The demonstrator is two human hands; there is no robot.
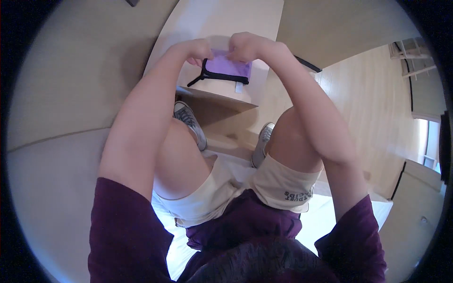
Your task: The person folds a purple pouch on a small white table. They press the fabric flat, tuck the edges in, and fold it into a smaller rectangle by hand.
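A small purple pouch (224, 67) with a black border lies on the pale wooden top of a low cabinet (200, 23). From its near left corner a short black strap sticks out, and a small white tag shows under its near right corner. At the pouch's far left corner, my left hand (200, 50) has its fingers curled closed on the edge. My right hand (243, 46) is closed likewise at the far right part, knuckles up. The fingertips of both hands are partly hidden.
My bare knees and grey sneakers (189, 121) are just below the cabinet's front edge. Tall wooden panels (94, 61) rise on the left and at the far right. Wood flooring (373, 108) extends to the right, with a white rack (415, 59) beyond. I sit on a white surface (325, 221).
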